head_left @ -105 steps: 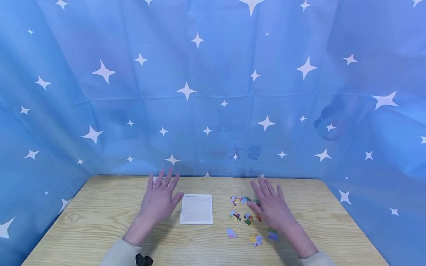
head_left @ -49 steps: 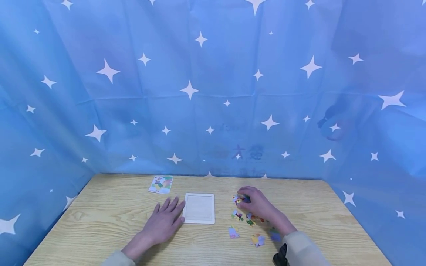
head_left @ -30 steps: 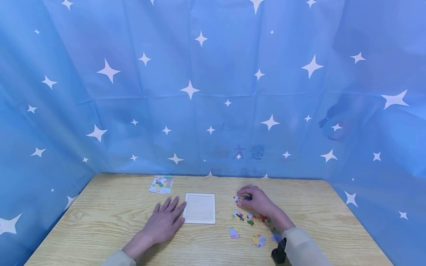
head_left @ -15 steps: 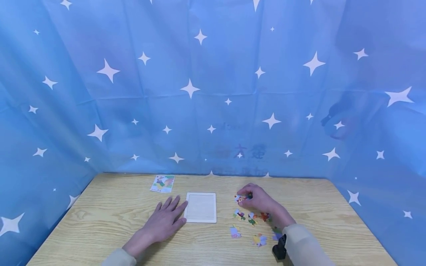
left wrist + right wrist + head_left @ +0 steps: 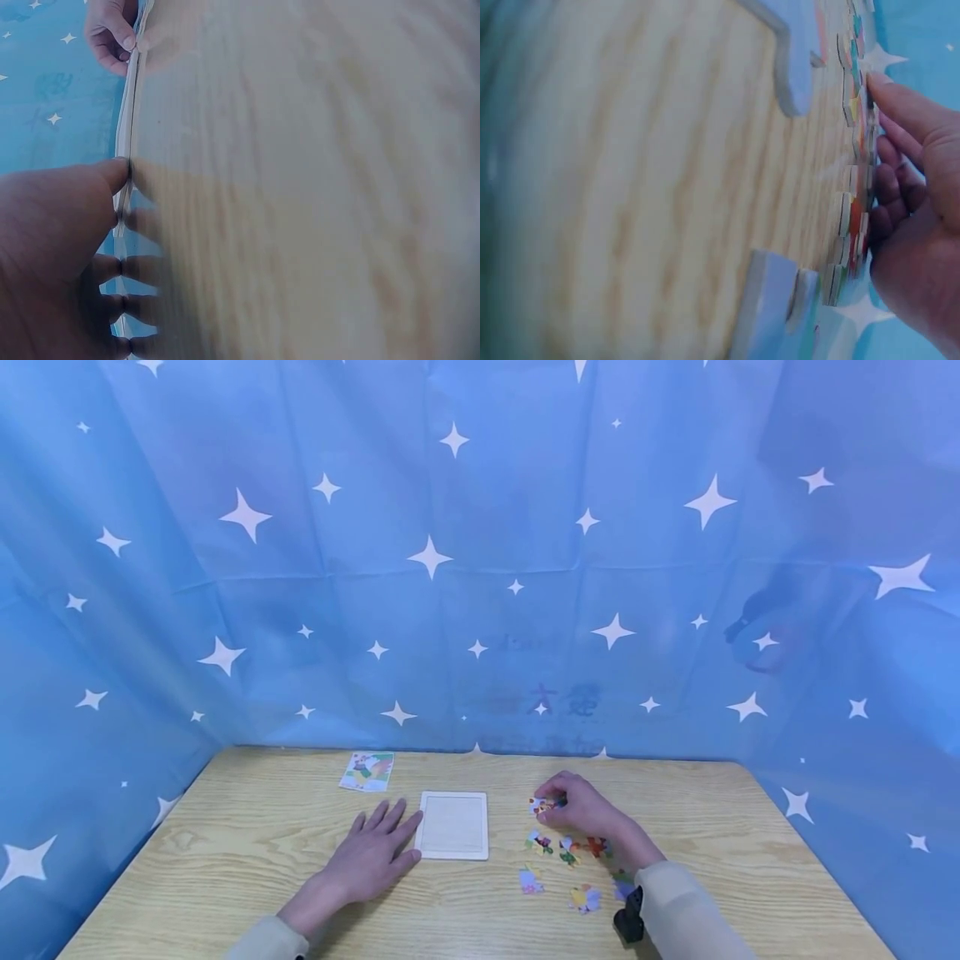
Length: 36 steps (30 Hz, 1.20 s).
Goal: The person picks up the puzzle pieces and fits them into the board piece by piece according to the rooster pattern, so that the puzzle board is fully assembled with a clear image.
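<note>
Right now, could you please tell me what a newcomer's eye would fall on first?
Probably the blue curtain with white stars, behind the wooden table. Next, perhaps the white square frame between the two hands, and the colorful puzzle pieces near the right hand.

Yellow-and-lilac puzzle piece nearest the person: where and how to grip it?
I'd pinch the yellow-and-lilac puzzle piece by opposite side edges, coming down from above on the near side. It lies flat on the table, apart from its neighbours, so its edges look reachable. Pieces in the right wrist view show side walls that fingertips could likely catch.
</note>
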Each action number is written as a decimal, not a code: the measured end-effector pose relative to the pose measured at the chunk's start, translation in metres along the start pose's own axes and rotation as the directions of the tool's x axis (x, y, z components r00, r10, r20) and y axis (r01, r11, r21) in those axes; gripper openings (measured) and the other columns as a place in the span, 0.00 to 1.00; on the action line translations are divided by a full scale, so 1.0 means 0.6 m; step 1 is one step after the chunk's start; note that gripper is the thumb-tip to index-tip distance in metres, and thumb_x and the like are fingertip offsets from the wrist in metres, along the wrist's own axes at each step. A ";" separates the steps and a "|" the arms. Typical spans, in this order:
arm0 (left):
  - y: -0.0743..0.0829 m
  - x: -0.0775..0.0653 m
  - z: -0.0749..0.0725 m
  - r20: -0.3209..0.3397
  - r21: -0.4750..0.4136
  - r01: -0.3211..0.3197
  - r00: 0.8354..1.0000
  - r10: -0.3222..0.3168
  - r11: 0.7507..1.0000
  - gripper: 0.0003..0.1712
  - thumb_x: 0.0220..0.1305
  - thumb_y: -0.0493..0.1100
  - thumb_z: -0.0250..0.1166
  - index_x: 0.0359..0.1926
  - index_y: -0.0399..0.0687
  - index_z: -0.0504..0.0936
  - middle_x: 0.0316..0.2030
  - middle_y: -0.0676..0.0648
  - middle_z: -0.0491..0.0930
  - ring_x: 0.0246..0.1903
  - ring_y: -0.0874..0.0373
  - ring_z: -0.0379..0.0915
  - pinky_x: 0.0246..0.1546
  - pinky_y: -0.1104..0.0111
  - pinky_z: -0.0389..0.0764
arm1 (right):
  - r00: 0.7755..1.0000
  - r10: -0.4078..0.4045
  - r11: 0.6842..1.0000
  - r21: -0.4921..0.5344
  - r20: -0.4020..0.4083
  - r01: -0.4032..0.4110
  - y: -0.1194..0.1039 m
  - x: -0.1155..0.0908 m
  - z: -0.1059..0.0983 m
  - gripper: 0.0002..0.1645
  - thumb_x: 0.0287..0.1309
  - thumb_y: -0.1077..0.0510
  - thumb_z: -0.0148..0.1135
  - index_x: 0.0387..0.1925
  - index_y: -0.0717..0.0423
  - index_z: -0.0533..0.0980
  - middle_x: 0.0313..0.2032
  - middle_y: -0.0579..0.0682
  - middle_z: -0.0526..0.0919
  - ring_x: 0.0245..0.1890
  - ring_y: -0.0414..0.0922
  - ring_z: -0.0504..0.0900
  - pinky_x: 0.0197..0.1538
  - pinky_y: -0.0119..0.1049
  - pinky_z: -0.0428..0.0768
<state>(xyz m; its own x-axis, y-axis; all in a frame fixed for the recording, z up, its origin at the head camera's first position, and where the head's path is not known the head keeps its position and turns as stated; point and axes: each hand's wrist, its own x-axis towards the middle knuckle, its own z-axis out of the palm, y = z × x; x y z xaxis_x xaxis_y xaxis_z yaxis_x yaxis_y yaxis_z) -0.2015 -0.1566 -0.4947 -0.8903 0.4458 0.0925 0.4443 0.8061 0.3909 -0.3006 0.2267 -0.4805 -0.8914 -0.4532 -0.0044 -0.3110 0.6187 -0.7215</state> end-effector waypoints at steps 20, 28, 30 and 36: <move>-0.004 0.003 0.003 0.039 -0.015 0.031 0.999 -0.030 0.999 0.35 0.80 0.59 0.51 0.78 0.48 0.63 0.78 0.35 0.54 0.76 0.31 0.43 0.67 0.28 0.47 | 0.996 0.073 0.996 0.064 -0.042 -0.070 -0.016 0.004 0.011 0.17 0.59 0.63 0.74 0.48 0.58 0.79 0.39 0.50 0.78 0.38 0.47 0.73 0.42 0.43 0.76; -0.006 0.003 0.008 0.054 -0.003 0.043 0.998 -0.043 0.999 0.35 0.80 0.59 0.50 0.79 0.49 0.61 0.79 0.36 0.51 0.77 0.32 0.40 0.67 0.28 0.45 | 0.985 0.126 0.990 0.079 -0.117 -0.118 -0.019 0.008 0.018 0.14 0.58 0.65 0.74 0.46 0.58 0.81 0.37 0.49 0.79 0.35 0.46 0.74 0.40 0.41 0.75; -0.006 0.003 0.008 0.055 -0.003 0.043 0.998 -0.043 0.999 0.35 0.80 0.59 0.50 0.79 0.49 0.61 0.79 0.36 0.51 0.77 0.32 0.40 0.67 0.28 0.45 | 0.983 0.130 0.989 0.093 -0.126 -0.118 -0.019 0.008 0.018 0.13 0.59 0.66 0.73 0.45 0.58 0.81 0.36 0.49 0.79 0.34 0.46 0.74 0.38 0.40 0.75; -0.001 0.001 0.004 0.050 -0.013 0.050 0.998 -0.049 0.999 0.35 0.80 0.59 0.50 0.79 0.48 0.61 0.79 0.36 0.51 0.77 0.32 0.40 0.68 0.29 0.44 | 0.979 0.140 0.987 0.104 -0.150 -0.126 -0.019 0.010 0.016 0.08 0.63 0.67 0.68 0.44 0.59 0.82 0.34 0.49 0.80 0.33 0.45 0.75 0.35 0.38 0.75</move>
<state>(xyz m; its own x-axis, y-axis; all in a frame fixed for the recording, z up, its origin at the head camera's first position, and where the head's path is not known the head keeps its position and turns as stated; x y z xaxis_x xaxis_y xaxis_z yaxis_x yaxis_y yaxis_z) -0.2022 -0.1558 -0.4969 -0.9050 0.4246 0.0278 0.3982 0.8221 0.4070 -0.2995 0.2109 -0.4791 -0.9654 -0.2607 -0.0020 -0.1606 0.6004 -0.7834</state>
